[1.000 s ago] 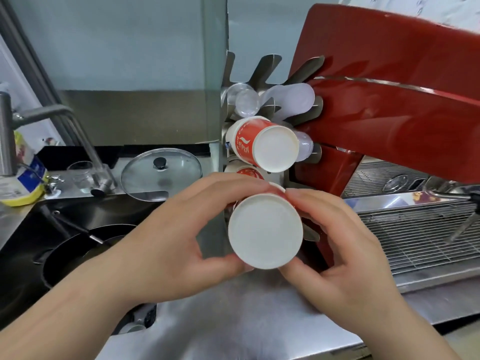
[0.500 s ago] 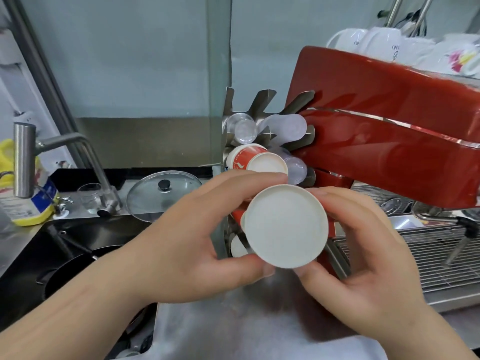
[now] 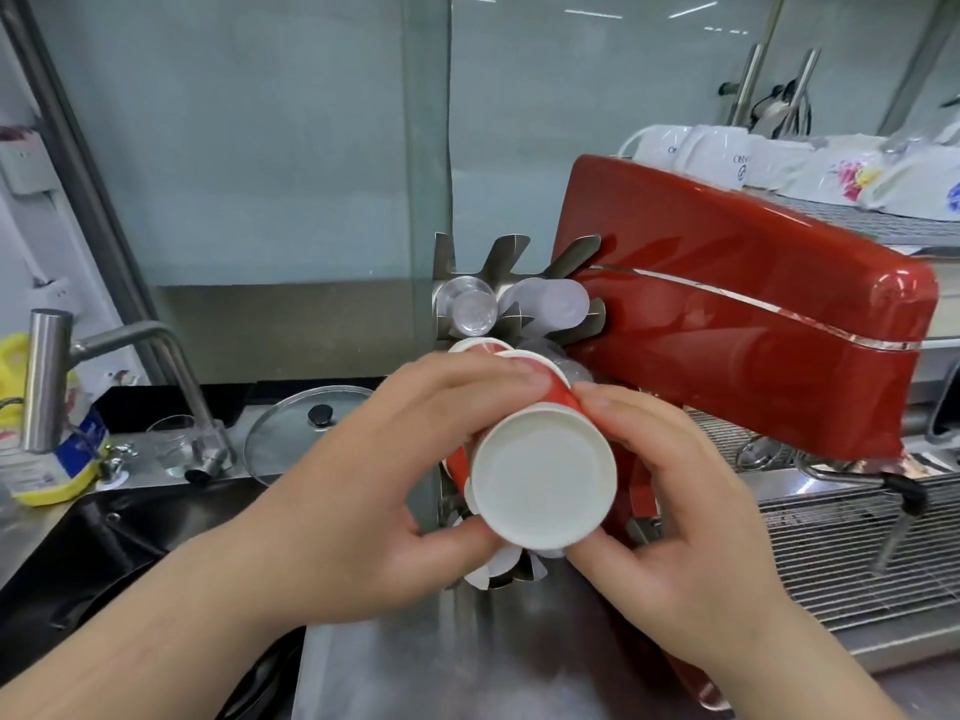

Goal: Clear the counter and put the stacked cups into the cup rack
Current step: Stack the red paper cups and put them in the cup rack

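Observation:
A stack of red paper cups (image 3: pixel 543 478) lies on its side with its white bottom facing me, held in front of the metal cup rack (image 3: pixel 506 254). My left hand (image 3: pixel 374 470) wraps the stack from the left and over the top. My right hand (image 3: pixel 675 506) pinches it from the right. The rack's upper slots hold clear plastic cups (image 3: pixel 470 311) and frosted cups (image 3: pixel 556 304). Another red cup stack (image 3: pixel 480 348) peeks out just behind my fingers. The rack's lower part is mostly hidden by my hands.
A red espresso machine (image 3: pixel 727 345) stands right of the rack, white mugs (image 3: pixel 727 153) on top, its drip grate (image 3: pixel 831 553) below. Left are a sink with a tap (image 3: pixel 104 356), a glass lid (image 3: pixel 306 428), a small glass (image 3: pixel 174 444) and a yellow bottle (image 3: pixel 47 459).
Both hands lifted the red cup stack and tilted it upward toward the rack; it now covers the red stack in the rack. My view has risen, showing the mugs on the machine.

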`<act>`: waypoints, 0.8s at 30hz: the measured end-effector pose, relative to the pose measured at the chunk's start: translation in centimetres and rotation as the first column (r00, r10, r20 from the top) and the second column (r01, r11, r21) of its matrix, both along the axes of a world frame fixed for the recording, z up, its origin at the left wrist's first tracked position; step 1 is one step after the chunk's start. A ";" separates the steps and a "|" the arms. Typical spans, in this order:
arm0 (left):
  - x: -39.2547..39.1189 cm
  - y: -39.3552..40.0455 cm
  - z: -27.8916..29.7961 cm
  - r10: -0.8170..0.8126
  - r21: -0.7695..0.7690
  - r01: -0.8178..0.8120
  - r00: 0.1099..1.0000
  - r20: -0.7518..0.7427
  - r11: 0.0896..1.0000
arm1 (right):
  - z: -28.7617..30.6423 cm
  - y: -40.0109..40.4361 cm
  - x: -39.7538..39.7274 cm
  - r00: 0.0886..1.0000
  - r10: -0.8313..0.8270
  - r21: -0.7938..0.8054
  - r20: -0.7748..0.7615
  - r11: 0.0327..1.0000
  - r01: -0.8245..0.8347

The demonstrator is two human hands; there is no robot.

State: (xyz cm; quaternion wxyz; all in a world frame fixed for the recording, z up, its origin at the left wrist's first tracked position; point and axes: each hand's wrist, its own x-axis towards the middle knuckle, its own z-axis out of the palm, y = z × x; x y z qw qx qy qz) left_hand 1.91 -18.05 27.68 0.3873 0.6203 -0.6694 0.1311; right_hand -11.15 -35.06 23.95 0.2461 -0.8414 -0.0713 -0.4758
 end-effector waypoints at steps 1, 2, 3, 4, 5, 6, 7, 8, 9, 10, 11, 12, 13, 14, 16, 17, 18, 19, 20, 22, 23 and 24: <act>0.2 -0.1 -0.4 0.010 0.008 -0.010 1.000 0.000 1.000 | -0.4 -0.1 0.3 1.000 -0.006 0.014 -0.010 1.000 0.006; 0.4 -0.3 -0.8 0.014 0.017 -0.014 1.000 -0.008 1.000 | -0.7 -0.2 0.5 1.000 -0.011 0.026 -0.023 1.000 0.012; 0.7 -0.4 -1.1 0.016 0.026 -0.015 1.000 -0.025 1.000 | -1.0 -0.2 0.7 0.999 -0.016 0.037 -0.040 0.999 0.018; 0.9 -0.6 -1.4 0.021 0.031 -0.020 0.999 -0.042 0.999 | -1.3 -0.3 1.0 0.998 -0.023 0.049 -0.061 0.998 0.026; 1.2 -0.7 -1.7 0.029 0.033 -0.028 0.998 -0.053 0.999 | -1.5 -0.4 1.2 0.996 -0.030 0.059 -0.083 0.998 0.035; 1.4 -0.9 -1.9 0.039 0.032 -0.038 0.998 -0.058 0.999 | -1.6 -0.5 1.5 0.994 -0.036 0.066 -0.099 0.997 0.043; 1.6 -1.1 -2.1 0.047 0.031 -0.045 0.997 -0.061 0.998 | -1.7 -0.6 1.7 0.993 -0.039 0.070 -0.109 0.996 0.046; 1.8 -1.3 -2.3 0.052 0.031 -0.050 0.997 -0.063 0.998 | -1.8 -0.7 2.0 0.993 -0.039 0.072 -0.115 0.996 0.047; 2.0 -1.5 -2.5 0.057 0.031 -0.055 0.996 -0.066 0.998 | -1.8 -0.8 2.2 0.992 -0.037 0.073 -0.118 0.996 0.045; 2.3 -1.6 -2.6 0.063 0.032 -0.061 0.996 -0.070 0.998 | -1.9 -0.9 2.5 0.992 -0.033 0.071 -0.119 0.997 0.042; 2.5 -1.8 -2.7 0.070 0.035 -0.068 0.995 -0.074 0.997 | -1.9 -1.0 2.7 0.992 -0.030 0.072 -0.120 0.997 0.038; 2.7 -2.0 -2.9 0.077 0.038 -0.074 0.994 -0.078 0.997 | -2.0 -1.2 3.0 0.992 -0.028 0.075 -0.122 0.996 0.038; 2.9 -2.2 -2.9 0.079 0.040 -0.076 0.993 -0.083 0.996 | -2.1 -1.3 3.2 0.992 -0.031 0.078 -0.124 0.996 0.040; 3.2 -2.4 -3.1 0.077 0.042 -0.074 0.993 -0.087 0.996 | -2.3 -1.5 3.4 0.991 -0.036 0.080 -0.128 0.996 0.047; 3.7 -2.7 -3.3 0.070 0.045 -0.066 0.993 -0.093 0.997 | -2.7 -1.9 3.9 0.989 -0.048 0.089 -0.140 0.994 0.061; 4.0 -2.9 -3.4 0.070 0.047 -0.065 0.993 -0.095 0.997 | -2.8 -2.0 4.2 0.988 -0.052 0.095 -0.149 0.993 0.067; 4.2 -3.1 -3.5 0.071 0.049 -0.066 0.993 -0.095 0.997 | -2.9 -2.2 4.4 0.986 -0.055 0.098 -0.158 0.993 0.071; 4.6 -3.3 -3.6 0.074 0.052 -0.069 0.993 -0.095 0.996 | -3.0 -2.3 4.8 0.984 -0.058 0.101 -0.170 0.992 0.075; 4.9 -3.5 -3.8 0.078 0.054 -0.073 0.992 -0.096 0.996 | -3.0 -2.5 5.1 0.981 -0.059 0.105 -0.183 0.991 0.079; 5.6 -4.0 -4.1 0.085 0.063 -0.078 0.991 -0.102 0.995 | -3.2 -2.8 5.8 0.977 -0.059 0.113 -0.205 0.990 0.084; 6.0 -4.2 -4.2 0.085 0.070 -0.078 0.991 -0.106 0.994 | -3.3 -3.0 6.1 0.976 -0.055 0.116 -0.212 0.990 0.081; 6.4 -4.4 -4.5 0.086 0.080 -0.078 0.990 -0.112 0.994 | -3.4 -3.2 6.5 0.975 -0.049 0.121 -0.219 0.990 0.077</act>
